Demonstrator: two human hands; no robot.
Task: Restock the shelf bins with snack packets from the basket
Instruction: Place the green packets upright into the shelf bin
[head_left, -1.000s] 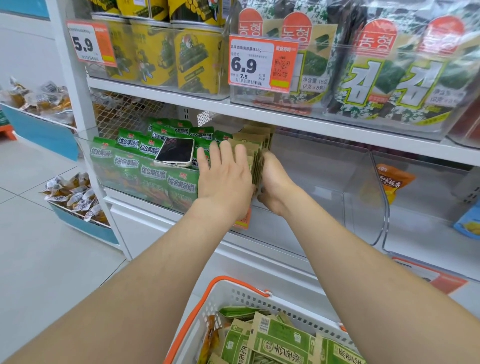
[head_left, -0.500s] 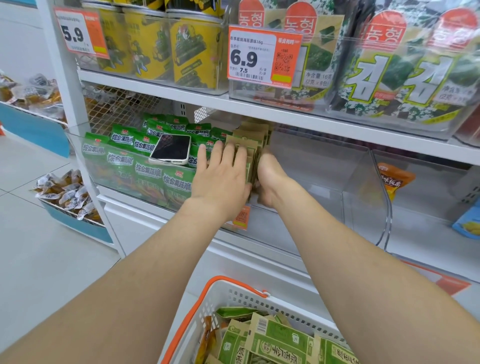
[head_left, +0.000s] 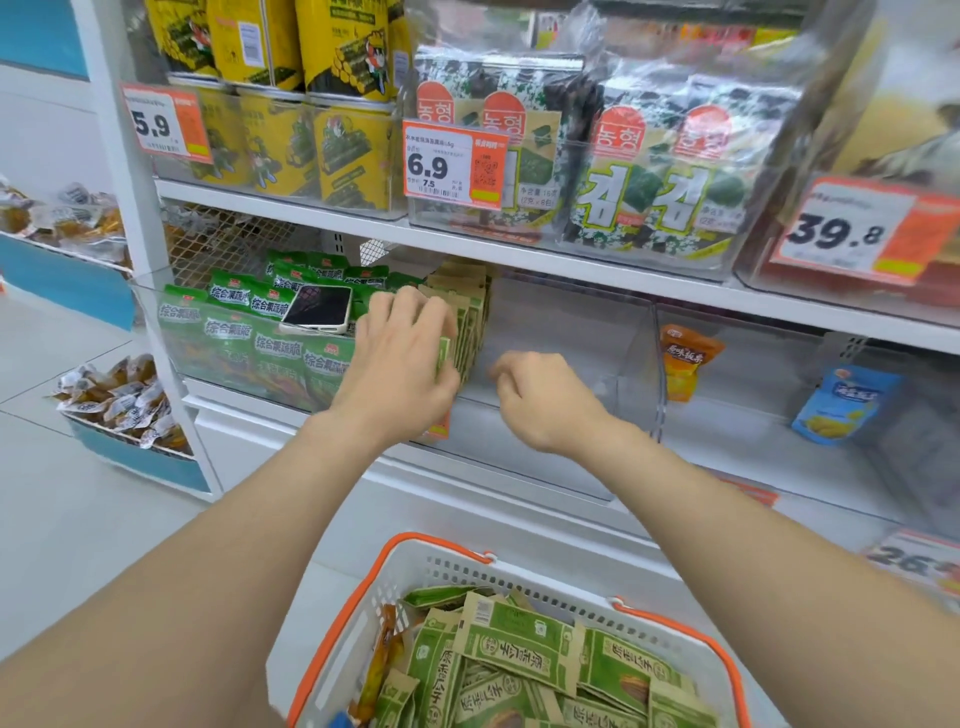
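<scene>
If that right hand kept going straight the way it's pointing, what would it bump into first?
Most likely the standing snack packets in the clear bin: the right hand points up and left toward them. Depth is unclear, so the bin's front wall might come first.

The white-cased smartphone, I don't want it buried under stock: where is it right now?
Head view, left of centre: the white-cased smartphone lies screen-up on the green snack packets in the clear plastic shelf bin, just left of the left hand.
</scene>
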